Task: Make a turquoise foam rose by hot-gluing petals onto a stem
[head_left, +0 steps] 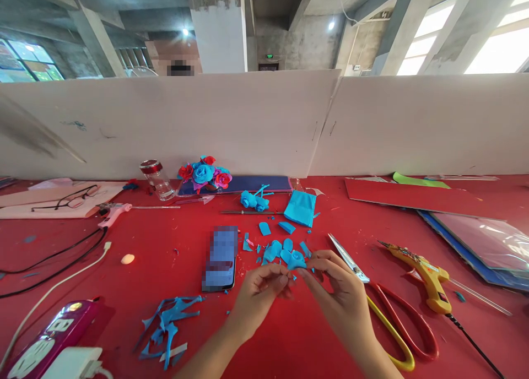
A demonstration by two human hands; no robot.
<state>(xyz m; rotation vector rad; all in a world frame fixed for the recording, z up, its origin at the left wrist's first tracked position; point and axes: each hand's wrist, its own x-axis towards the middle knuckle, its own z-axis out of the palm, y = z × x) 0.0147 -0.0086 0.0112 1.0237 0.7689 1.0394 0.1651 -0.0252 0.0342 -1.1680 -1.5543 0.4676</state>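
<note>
Between my two hands is a small blue flower with curled petals, low over the red table. My left hand is closed, its fingertips pinching at the flower's lower left side. From the right, my right hand pinches the flower's edge between thumb and fingers. The flower's underside is hidden by my fingertips. Just behind it lie loose blue petals. Farther back are finished-looking blue roses with stems and a folded blue sheet.
Scissors and a yellow glue gun lie right. A phone, blue scraps, a pink glue gun and a power strip are left. A flower bouquet and glass jar stand by the white partition.
</note>
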